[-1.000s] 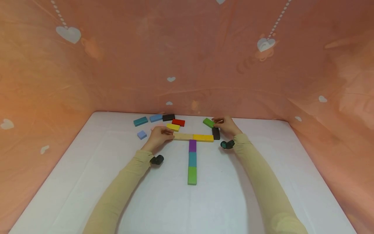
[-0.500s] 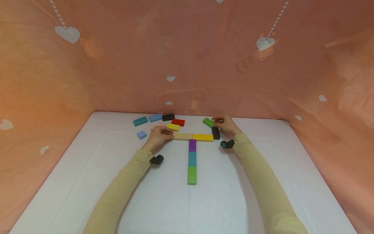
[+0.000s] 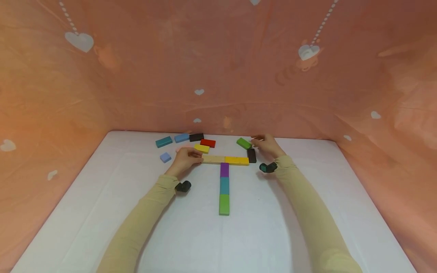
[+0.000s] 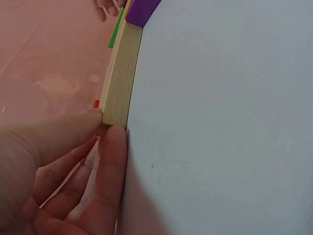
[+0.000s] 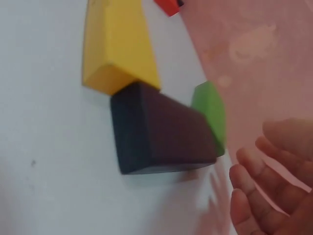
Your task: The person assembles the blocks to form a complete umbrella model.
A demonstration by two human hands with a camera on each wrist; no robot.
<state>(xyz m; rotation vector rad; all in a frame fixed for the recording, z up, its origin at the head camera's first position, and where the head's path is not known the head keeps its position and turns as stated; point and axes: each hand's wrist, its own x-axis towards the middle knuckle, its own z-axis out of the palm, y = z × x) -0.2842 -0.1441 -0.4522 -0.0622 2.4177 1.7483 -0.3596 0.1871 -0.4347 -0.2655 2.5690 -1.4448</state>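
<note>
My left hand (image 3: 184, 161) has its fingertips against the left end of a plain wooden block (image 3: 213, 159); the left wrist view shows two fingertips (image 4: 115, 139) touching that end. This block lies end to end with a yellow block (image 3: 237, 161). Below their joint runs a column of a purple block (image 3: 224, 170), a teal block (image 3: 224, 185) and a green block (image 3: 224, 204). My right hand (image 3: 268, 146) hovers with loosely bent fingers and nothing in it. Near it are a black block (image 5: 166, 132), meeting the yellow block's right end, and a slanted green block (image 5: 210, 115).
Behind and around my left hand lie a teal block (image 3: 164, 141), a light blue block (image 3: 181, 137), a black block (image 3: 196, 137), a red block (image 3: 208, 143), a yellow block (image 3: 202, 148) and a small lavender block (image 3: 165, 157). A pinkish block is partly hidden. A peach cloth backs the white table (image 3: 259, 235).
My right hand has let go of the slanted green block and drawn slightly to the right. My left hand and the laid blocks have stayed put.
</note>
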